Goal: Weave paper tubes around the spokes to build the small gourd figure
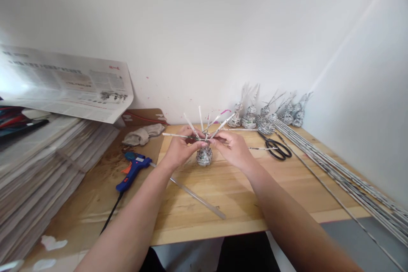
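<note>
A small round woven vase of rolled newspaper point(204, 156) stands at the middle of the wooden table, with several pale paper sticks fanning up and outward from its neck. My left hand point(183, 146) is closed on the left side of the neck, thumb in front, fingers partly hidden behind the sticks. From the other side my right hand point(230, 146) pinches the neck and the base of the sticks, its fingertips close to my left thumb. Which single strip each hand grips is too small to make out.
A blue glue gun point(134, 173) with a clear glue stick lies left, near a crumpled glove point(143, 134). Stacked newspapers point(47, 170) fill the left side. Black scissors point(279, 149), long paper rolls point(331, 170) and several similar woven pieces point(249, 117) are at right.
</note>
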`<state>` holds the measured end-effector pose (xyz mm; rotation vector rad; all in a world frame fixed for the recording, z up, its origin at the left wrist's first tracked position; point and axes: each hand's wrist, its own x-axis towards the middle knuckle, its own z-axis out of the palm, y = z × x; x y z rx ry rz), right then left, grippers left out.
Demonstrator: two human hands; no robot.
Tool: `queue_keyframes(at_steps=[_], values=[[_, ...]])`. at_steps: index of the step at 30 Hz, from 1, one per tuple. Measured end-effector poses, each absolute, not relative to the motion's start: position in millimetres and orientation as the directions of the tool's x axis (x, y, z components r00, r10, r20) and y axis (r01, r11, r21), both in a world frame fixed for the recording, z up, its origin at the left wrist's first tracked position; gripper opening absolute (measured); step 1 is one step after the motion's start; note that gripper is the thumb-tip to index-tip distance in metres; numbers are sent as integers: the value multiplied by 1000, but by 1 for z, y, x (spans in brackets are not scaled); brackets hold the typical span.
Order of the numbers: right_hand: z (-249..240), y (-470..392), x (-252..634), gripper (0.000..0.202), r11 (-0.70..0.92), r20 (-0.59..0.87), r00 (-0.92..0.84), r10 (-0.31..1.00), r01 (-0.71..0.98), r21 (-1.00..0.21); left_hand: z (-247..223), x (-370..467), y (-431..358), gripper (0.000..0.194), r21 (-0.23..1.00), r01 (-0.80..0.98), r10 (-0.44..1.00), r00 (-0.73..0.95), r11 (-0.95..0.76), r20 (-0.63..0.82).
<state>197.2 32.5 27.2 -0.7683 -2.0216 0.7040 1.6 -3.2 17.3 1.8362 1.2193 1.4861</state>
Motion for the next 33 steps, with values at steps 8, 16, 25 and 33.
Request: queue_keyframes(at_steps=[8, 16, 25, 33], values=[[28, 31, 196, 15, 632, 497, -441, 747, 242, -736, 11, 1, -1, 34, 912, 169, 912, -109, -374, 395], [27, 32, 196, 14, 603, 468, -444, 764, 233, -763, 8, 4, 1, 35, 933, 91, 931, -77, -349, 356], [23, 36, 193, 13, 572, 468, -390, 793, 208, -794, 11, 16, -2, 49, 956, -52, 954, -100, -290, 284], [22, 38, 194, 15, 497, 412, -417, 810, 116, -860, 13, 20, -2, 47, 951, -103, 947, -166, -293, 274]])
